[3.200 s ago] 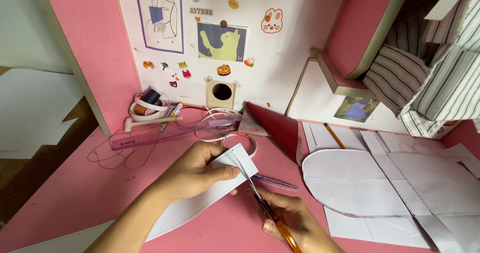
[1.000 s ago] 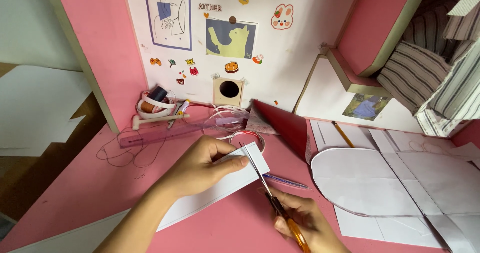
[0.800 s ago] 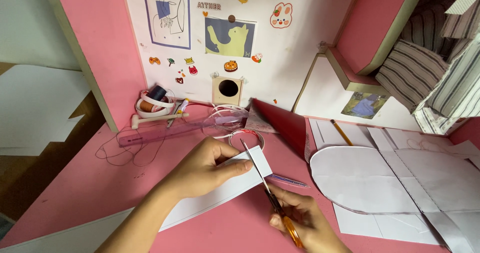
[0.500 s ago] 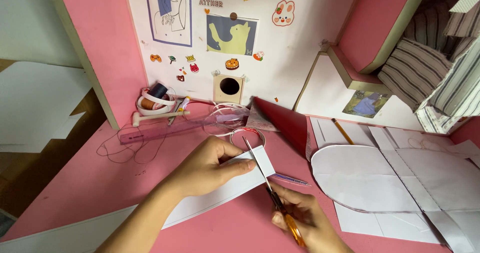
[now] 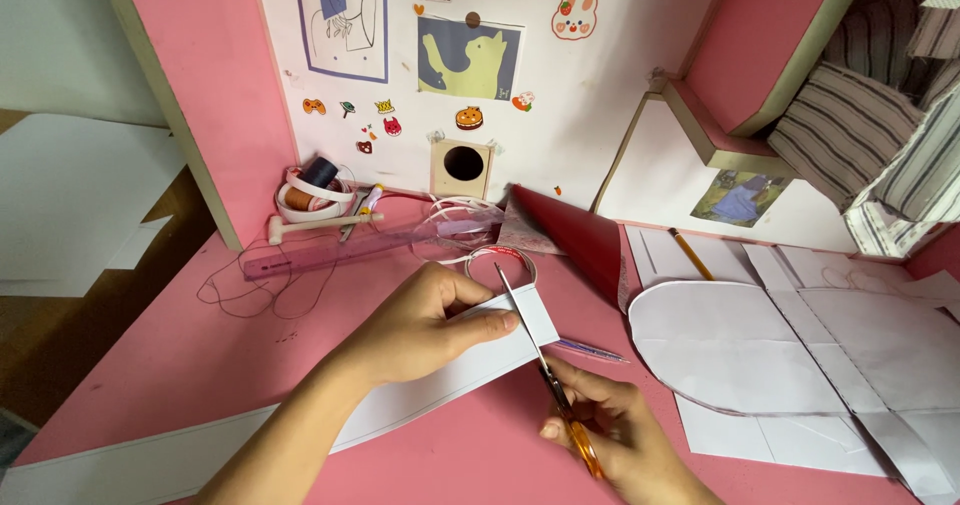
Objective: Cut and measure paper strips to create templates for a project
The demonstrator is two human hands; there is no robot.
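My left hand point(image 5: 420, 325) presses and pinches a long white paper strip point(image 5: 470, 365) lying on the pink desk point(image 5: 140, 365). My right hand point(image 5: 620, 435) grips orange-handled scissors point(image 5: 545, 375), whose blades cross the strip's right end, tips pointing up toward a tape roll point(image 5: 500, 263). A pen point(image 5: 585, 348) lies just right of the blades, partly under the paper's end.
White cut paper pattern pieces point(image 5: 760, 355) cover the desk's right side, with a pencil point(image 5: 692, 255) above them. A folded red sheet point(image 5: 570, 235), pink ruler point(image 5: 340, 253), thread spools point(image 5: 308, 187), loose thread point(image 5: 250, 290) and a small wooden box point(image 5: 462, 168) sit near the back wall.
The scissors have advanced farther across the paper strip's right end, the blades closing in. My left hand keeps holding the strip in nearly the same spot.
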